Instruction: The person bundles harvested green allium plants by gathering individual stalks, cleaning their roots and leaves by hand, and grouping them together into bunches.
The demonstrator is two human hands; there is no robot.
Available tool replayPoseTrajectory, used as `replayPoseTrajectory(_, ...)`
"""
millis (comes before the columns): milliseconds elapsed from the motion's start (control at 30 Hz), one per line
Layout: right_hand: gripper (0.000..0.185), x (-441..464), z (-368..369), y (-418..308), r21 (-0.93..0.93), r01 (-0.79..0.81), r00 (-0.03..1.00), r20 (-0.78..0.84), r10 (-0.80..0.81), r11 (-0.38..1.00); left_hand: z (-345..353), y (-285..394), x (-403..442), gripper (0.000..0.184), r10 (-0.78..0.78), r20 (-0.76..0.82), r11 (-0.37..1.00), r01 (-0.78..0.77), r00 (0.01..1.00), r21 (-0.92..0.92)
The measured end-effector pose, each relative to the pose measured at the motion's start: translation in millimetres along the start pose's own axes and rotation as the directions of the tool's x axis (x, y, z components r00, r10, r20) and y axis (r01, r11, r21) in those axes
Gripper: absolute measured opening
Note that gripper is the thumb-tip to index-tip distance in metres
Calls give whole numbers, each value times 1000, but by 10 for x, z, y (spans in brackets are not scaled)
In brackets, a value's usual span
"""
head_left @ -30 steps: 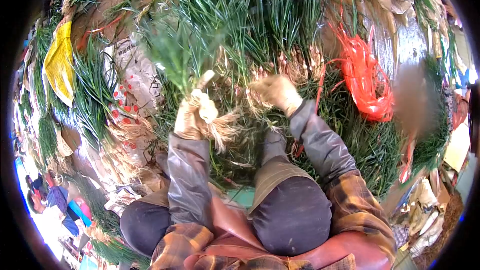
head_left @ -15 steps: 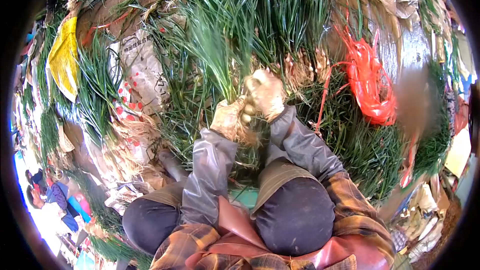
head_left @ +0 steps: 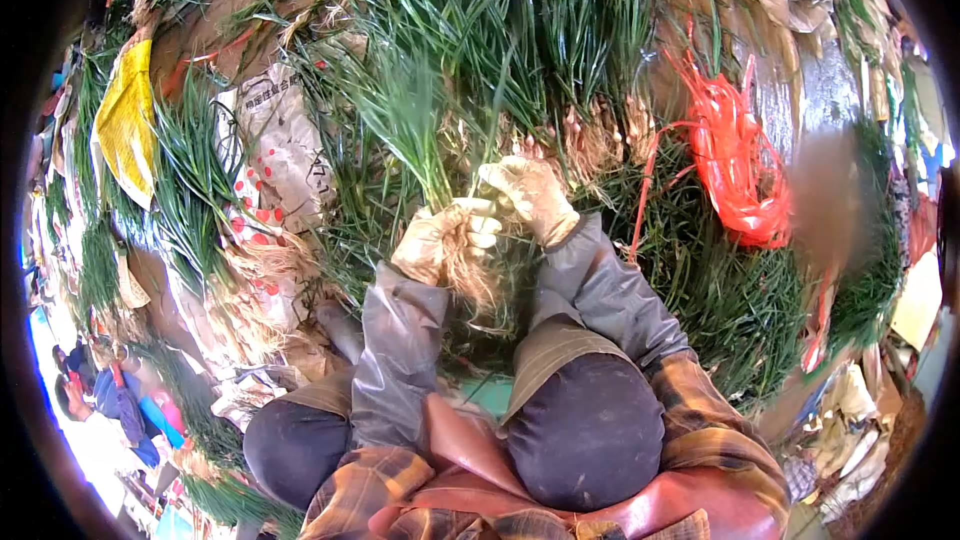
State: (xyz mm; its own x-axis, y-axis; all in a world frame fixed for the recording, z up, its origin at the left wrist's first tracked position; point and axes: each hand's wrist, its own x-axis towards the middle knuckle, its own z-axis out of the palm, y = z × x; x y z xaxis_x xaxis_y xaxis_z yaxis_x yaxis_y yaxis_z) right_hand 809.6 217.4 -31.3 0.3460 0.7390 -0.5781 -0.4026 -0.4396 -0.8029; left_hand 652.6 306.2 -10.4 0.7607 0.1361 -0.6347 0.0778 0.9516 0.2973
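The scene is viewed by a single camera worn on the head; it is aimed forward and steeply down, the knees (head_left: pixel 585 430) being shown from above at the bottom; the left hand (head_left: pixel 445 242) and right hand (head_left: pixel 532 198) are seen close by, mid-frame; laid-out greens (head_left: pixel 560 30) are shown farther off at the top; the edges are bowed by a wide lens, the corners left black.
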Motion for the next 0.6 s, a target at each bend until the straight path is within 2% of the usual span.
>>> replayPoseTrajectory(33, 17, -34, -33, -59, 149, -94, 990, -86, 108, 984, -78, -4, 16, 38, 0, 31, 1000, 0, 1000, -23)
replayPoseTrajectory(100, 18, 30, -241, 69, 329, 3, 965, -247, 83, 944, -3, 108, -22, 47, 0, 86, 999, 5, 996, -53)
replayPoseTrajectory(133, 17, 104, -450, 166, 86, 20, 978, -210, -1, 996, -41, 120, -19, 54, 36, 95, 999, -35, 995, -13)
replayPoseTrajectory(167, 16, 155, -608, 288, -426, 39, 998, -29, -57, 904, -30, 124, -29, 55, 74, 109, 997, -71, 991, -34)
replayPoseTrajectory(200, 15, 228, -679, 443, -843, 209, 973, 229, -20, 497, -9, 134, -29, 57, 109, 131, 993, -103, 985, -52)
replayPoseTrajectory(233, 14, 186, -600, 503, -915, 351, 921, 375, 102, 198, 44, 145, -46, 57, 133, 61, 991, -134, 989, 7)
replayPoseTrajectory(267, 12, 78, -574, 594, -930, 333, 918, 358, 170, 158, 79, 167, -72, 45, 186, -29, 981, -184, 982, 57)
replayPoseTrajectory(333, 20, -68, -489, 512, -942, 222, 951, 266, 160, 250, -38, 160, -62, 40, 241, -1, 970, -240, 971, -31)
replayPoseTrajectory(367, 27, -70, -474, 413, -902, 174, 971, 224, 84, 395, -84, 169, -51, 35, 233, 45, 972, -230, 972, -52)
replayPoseTrajectory(400, 28, -106, -381, 215, -673, 146, 983, 181, -30, 725, -94, 171, -17, 33, 192, -8, 981, -192, 981, 40)
replayPoseTrajectory(433, 29, -142, -288, 17, -229, 173, 980, 135, -145, 958, -79, 145, 4, 31, 136, 44, 991, -135, 990, -12)
replayPoseTrajectory(467, 31, -176, -196, -184, 168, 239, 963, 87, -256, 956, -66, 116, 7, 30, 72, 99, 996, -67, 992, -55)
replayPoseTrajectory(500, 31, -203, -129, -348, 99, 192, 936, 282, -212, 976, -27, 56, 26, 26, 64, 113, 998, -61, 992, -32)
replayPoseTrajectory(533, 30, -167, -88, -336, 89, 180, 919, 339, -200, 980, 20, -4, 33, 26, 81, 158, 997, -78, 984, -25)
replayPoseTrajectory(567, 28, -135, -45, -322, 78, 169, 899, 396, -186, 982, 171, -22, 24, 26, 83, 40, 993, -80, 996, -83)
replayPoseTrajectory(600, 25, -109, 9, -269, 132, 176, 921, 329, -211, 975, 293, -24, 1, 25, 81, -82, 985, -92, 993, -146)
